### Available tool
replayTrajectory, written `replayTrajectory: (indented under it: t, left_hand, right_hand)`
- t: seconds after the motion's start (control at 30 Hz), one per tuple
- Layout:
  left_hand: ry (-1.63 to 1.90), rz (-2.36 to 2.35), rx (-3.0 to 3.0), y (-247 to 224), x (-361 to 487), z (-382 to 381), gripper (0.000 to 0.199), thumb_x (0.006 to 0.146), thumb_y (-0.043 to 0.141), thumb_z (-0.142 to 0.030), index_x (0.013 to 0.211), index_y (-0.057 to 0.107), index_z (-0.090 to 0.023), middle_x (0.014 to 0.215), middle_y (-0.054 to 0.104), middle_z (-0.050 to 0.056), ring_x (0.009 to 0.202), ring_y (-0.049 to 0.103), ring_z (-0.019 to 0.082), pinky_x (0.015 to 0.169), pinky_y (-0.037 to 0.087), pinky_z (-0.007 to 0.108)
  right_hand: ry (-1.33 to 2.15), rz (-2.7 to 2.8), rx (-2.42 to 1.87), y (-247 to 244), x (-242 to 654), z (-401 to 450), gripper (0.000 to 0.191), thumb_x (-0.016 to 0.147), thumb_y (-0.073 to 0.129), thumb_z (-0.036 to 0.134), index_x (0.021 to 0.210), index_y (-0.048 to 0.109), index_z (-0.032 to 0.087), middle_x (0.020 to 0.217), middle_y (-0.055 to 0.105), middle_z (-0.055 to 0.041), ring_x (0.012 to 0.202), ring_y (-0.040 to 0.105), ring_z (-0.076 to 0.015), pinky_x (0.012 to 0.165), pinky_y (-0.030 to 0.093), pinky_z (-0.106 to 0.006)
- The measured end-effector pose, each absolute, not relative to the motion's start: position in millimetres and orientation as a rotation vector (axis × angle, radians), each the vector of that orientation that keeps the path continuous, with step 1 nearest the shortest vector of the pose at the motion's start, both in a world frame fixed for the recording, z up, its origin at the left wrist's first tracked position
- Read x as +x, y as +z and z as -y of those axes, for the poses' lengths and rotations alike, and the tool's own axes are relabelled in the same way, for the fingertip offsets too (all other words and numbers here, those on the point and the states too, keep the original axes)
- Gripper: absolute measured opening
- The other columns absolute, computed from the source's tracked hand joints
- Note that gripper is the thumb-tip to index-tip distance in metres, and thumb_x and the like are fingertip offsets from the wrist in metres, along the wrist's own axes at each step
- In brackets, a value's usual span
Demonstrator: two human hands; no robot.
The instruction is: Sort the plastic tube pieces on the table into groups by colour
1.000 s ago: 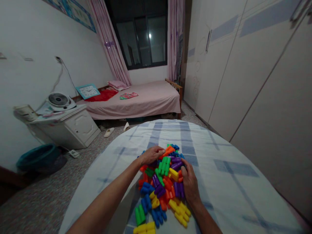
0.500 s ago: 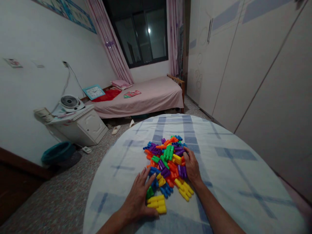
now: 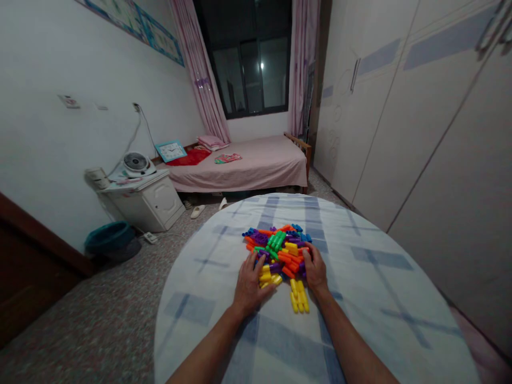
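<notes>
A heap of bullet-shaped plastic building blocks in several colours lies on the round table, with green blocks (image 3: pixel 276 241) on top and orange blocks (image 3: pixel 290 261) in the middle. My left hand (image 3: pixel 248 284) rests against the heap's near left side, fingers apart, its thumb beside yellow blocks (image 3: pixel 275 280). Along the right side, my right hand (image 3: pixel 316 268) lies with bent fingers touching the outer blocks; no block is gripped in it. A separate group of yellow blocks (image 3: pixel 299 297) lies at the near edge of the heap, between my forearms. My left hand hides some blocks.
A blue-and-white checked cloth (image 3: pixel 368 309) covers the table. Beyond it stands a bed (image 3: pixel 264 165) with a clock (image 3: pixel 171 151) on it. A fan (image 3: pixel 136 162) sits on a white cabinet (image 3: pixel 150 202) at left, near a teal bin (image 3: pixel 110 238). A wardrobe (image 3: pixel 424 133) lines the right.
My left hand has moved forward and right, and the near left blocks have moved in against the heap. My right hand stays at the right side. The view has shifted slightly.
</notes>
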State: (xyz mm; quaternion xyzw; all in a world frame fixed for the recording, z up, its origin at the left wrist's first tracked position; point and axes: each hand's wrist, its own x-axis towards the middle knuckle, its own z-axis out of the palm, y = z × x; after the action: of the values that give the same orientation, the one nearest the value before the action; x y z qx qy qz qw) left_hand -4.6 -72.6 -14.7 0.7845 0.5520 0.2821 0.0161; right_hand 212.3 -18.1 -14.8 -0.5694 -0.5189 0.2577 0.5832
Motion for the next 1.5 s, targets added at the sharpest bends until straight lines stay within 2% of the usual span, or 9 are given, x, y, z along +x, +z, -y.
replayTrajectory:
  t: [0.23,0.37,0.57,0.73,1.0,1.13,1.27,1.4,1.5]
  left_hand:
    - [1.293,-1.854,2.091,-7.0,12.2,43.8,0.054,0.083,0.053,-0.043,0.128,0.047,-0.015,0.138,0.041,0.016,0.131,0.034,0.029,0.107,0.032,0.049]
    - [1.442,-1.887,1.926,-0.8,4.5,53.4,0.044,0.089,0.041,-0.039,0.127,0.047,-0.017,0.141,0.039,0.013,0.135,0.028,0.026,0.110,0.026,0.049]
    - [1.255,-1.906,1.612,-33.2,-6.8,113.8,0.056,0.082,0.052,-0.039,0.132,0.040,-0.017,0.142,0.037,0.017,0.135,0.029,0.031,0.109,0.026,0.051]
    - [1.332,-1.799,1.511,-48.2,20.0,122.1,0.069,0.072,0.060,-0.032,0.134,0.035,-0.021,0.145,0.033,0.014,0.136,0.028,0.030,0.110,0.027,0.050]
    - [1.614,-1.678,1.738,-17.5,31.8,113.7,0.059,0.078,0.051,-0.017,0.135,0.034,-0.019,0.144,0.032,0.013,0.135,0.030,0.026,0.109,0.030,0.047]
    - [1.789,-1.688,1.917,-5.8,24.8,130.3,0.040,0.080,0.049,-0.016,0.120,0.047,-0.018,0.120,0.053,0.011,0.115,0.050,0.022,0.099,0.042,0.042]
    - [1.510,-1.433,2.242,0.3,27.9,139.1,0.023,0.081,0.047,-0.016,0.102,0.056,-0.018,0.089,0.061,0.005,0.081,0.058,0.016,0.074,0.050,0.029]
    - [1.013,-1.300,2.595,1.2,36.5,140.2,0.011,0.080,0.051,-0.020,0.083,0.061,-0.019,0.083,0.060,0.006,0.082,0.056,0.019,0.074,0.048,0.032]
    - [0.942,-1.391,2.607,0.7,38.5,138.8,0.011,0.081,0.049,-0.019,0.078,0.060,-0.020,0.085,0.058,0.006,0.086,0.054,0.020,0.079,0.046,0.035]
  right_hand:
    - [0.745,1.259,-1.408,3.1,214.2,12.0,0.056,0.079,0.036,0.054,0.114,0.057,0.015,0.111,0.062,-0.0115,0.102,0.057,-0.0236,0.090,0.042,-0.039]
    - [0.554,1.393,-1.489,2.3,235.9,33.7,0.060,0.079,0.037,0.056,0.118,0.055,0.014,0.121,0.056,-0.0142,0.115,0.050,-0.0266,0.098,0.036,-0.042]
    - [0.213,1.568,-1.742,-26.9,246.4,104.1,0.061,0.078,0.046,0.046,0.126,0.047,0.008,0.120,0.053,-0.0216,0.111,0.050,-0.0334,0.092,0.040,-0.047]
    - [0.112,1.677,-1.657,-29.2,209.8,127.8,0.071,0.071,0.058,0.036,0.135,0.035,0.014,0.128,0.046,-0.0180,0.115,0.045,-0.0333,0.092,0.040,-0.048]
    - [0.155,1.639,-1.306,-23.5,185.4,106.1,0.052,0.080,0.047,0.027,0.130,0.039,0.016,0.130,0.043,-0.0141,0.123,0.038,-0.0251,0.101,0.035,-0.045]
    - [0.051,1.530,-1.346,-13.6,195.4,116.9,0.039,0.082,0.048,0.032,0.119,0.048,0.016,0.115,0.053,-0.0125,0.110,0.047,-0.0252,0.096,0.037,-0.046]
    - [0.100,1.492,-1.442,-6.0,203.9,123.1,0.028,0.084,0.044,0.033,0.103,0.056,0.016,0.096,0.059,-0.0093,0.091,0.054,-0.0225,0.083,0.043,-0.037]
    - [0.281,1.591,-1.531,-6.4,203.4,124.1,0.024,0.085,0.041,0.033,0.091,0.060,0.020,0.086,0.064,-0.0061,0.076,0.058,-0.0198,0.071,0.043,-0.031]
    - [0.320,1.733,-1.455,-8.1,200.5,124.1,0.023,0.085,0.039,0.029,0.085,0.060,0.021,0.085,0.065,-0.0053,0.079,0.059,-0.0198,0.073,0.043,-0.031]
